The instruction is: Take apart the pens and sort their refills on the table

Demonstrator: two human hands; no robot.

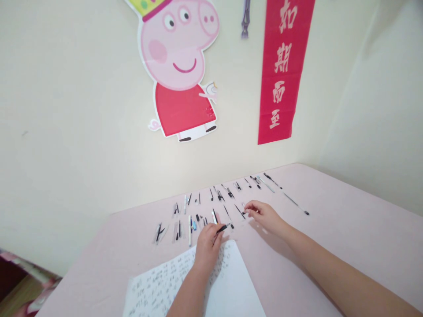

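Note:
My left hand (209, 242) is closed around a short black pen piece (222, 228), which points right and slightly up above the top of a handwritten sheet (241, 281). To its right, my right hand (262, 215) hovers over the table with thumb and fingertips pinched together. Whatever is between those fingertips is too small to name. Just left of them lies a thin black refill (239, 212), and a further refill (228, 215) with a dark end lies between the two hands.
Two rows of pens and pen parts cross the pink table (346, 246), among them a white pen (190, 231), a blue cap (194, 226) and a long thin rod (294, 201). Behind stands a wall with a pig cutout (185, 105) and a red banner (280, 79).

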